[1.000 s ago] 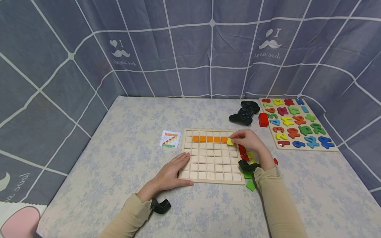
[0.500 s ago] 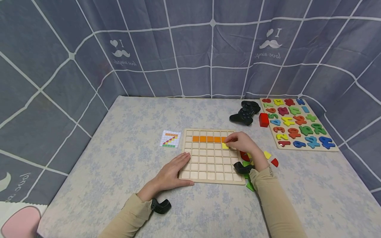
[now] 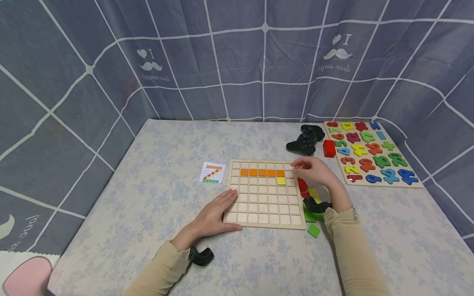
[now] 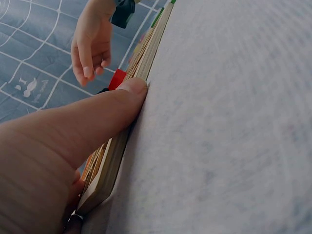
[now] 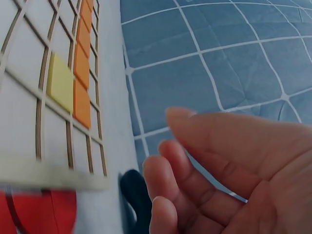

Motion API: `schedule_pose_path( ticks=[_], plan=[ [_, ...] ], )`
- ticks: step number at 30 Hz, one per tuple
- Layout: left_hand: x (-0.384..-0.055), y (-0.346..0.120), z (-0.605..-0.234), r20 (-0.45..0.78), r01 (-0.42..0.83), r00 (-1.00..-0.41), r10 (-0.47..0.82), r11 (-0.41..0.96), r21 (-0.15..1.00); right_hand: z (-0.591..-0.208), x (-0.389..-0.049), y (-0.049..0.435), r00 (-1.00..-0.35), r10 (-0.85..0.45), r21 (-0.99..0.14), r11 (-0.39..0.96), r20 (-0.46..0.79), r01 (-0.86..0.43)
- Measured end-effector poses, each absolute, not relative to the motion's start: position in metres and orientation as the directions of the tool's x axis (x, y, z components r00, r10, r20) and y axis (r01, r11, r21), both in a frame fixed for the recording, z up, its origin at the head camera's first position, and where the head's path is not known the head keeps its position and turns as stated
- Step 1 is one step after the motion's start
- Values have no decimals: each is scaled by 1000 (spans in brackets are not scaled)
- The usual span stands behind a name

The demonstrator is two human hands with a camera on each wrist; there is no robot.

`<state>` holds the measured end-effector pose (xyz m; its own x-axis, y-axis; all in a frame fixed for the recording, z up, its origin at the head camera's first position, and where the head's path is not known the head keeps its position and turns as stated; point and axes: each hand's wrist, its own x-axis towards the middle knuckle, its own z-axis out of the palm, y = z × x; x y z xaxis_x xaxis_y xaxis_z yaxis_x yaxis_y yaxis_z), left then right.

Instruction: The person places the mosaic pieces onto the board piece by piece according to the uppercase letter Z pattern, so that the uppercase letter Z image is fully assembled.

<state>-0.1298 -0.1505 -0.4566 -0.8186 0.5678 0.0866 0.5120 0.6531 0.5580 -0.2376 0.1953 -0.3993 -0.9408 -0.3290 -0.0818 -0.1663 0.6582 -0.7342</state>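
Curtain (image 3: 240,55): blue with white lines, hung behind the bench (image 3: 166,156) and down its left side, its printed lettering reading backwards.
Board (image 3: 261,207): flat at mid-bench, just right of the card (image 3: 212,172), and only its upper part carries colour.
Orange tiles (image 3: 262,172): five in a line, second row down, and that matches the card's top bar, I'd say!
Yellow tile (image 3: 281,181): in its cell, directly below the rightmost orange one; it looks like the start of the diagonal.
Missing: plenty, judging by the card; the rest of that red-and-yellow slant and the whole green bottom row.
Spares: red pieces (image 3: 302,185), yellow pieces (image 3: 313,192) and green pieces (image 3: 310,216) bunched along the board's right side, partly hidden by the right wrist.
Left hand (image 3: 212,215): fingers straight on the board's left edge, thumb at the near edge, seemingly steadying it.
Right hand (image 3: 312,170): well apart from the other, near the upper right corner, fingers loosely bent, nothing between them and the thumb.
Bench: pale cloth, blue floral print; at far right a controller (image 3: 305,140), a red block (image 3: 328,149) and a puzzle (image 3: 374,154) of bright letters and numbers.
Corner: something pink (image 3: 27,276), lower left, cut off; can't tell what.
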Motion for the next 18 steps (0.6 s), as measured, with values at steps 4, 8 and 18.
schedule_pose_path(
  ticks=[4,8,18],
  plan=[
    [-130,-150,-457,88,514,-818,568,654,555,-397,-234,207,-935,-342,-730,662,-90,-172],
    [-130,-150,-458,92,518,-817,569,655,550,-396,-230,221,-928,-349,-741,656,-133,-141],
    [-130,-151,-457,88,516,-818,569,657,550,-405,-222,242,-895,-390,-775,626,-214,-87]
  ],
)
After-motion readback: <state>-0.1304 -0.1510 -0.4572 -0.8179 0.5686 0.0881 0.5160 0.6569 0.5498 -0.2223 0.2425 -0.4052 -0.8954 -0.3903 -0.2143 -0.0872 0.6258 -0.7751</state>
